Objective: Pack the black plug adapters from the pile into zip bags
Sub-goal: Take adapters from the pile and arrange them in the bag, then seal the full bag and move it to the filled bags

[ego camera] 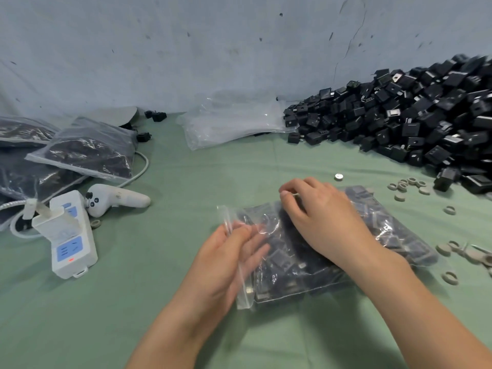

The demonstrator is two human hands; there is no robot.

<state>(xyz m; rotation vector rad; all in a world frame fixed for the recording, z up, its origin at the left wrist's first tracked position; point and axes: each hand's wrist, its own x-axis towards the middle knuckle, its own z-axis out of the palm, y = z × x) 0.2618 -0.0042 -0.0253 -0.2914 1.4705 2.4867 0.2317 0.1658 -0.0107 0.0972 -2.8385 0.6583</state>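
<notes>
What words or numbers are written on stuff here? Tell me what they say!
No text can be read anywhere.
Power strip: no legible print, only blue panels and a red light.
White controller: marks too blurred.
Pile of black plug adapters: pale labels too small.
Front zip bag: no print visible.

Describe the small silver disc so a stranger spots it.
Start at the black adapter pile on the right. Left of its near edge, beyond the right hand, lies the silver disc. It is solid and shiny; nearby rings are dull beige with holes.
</notes>
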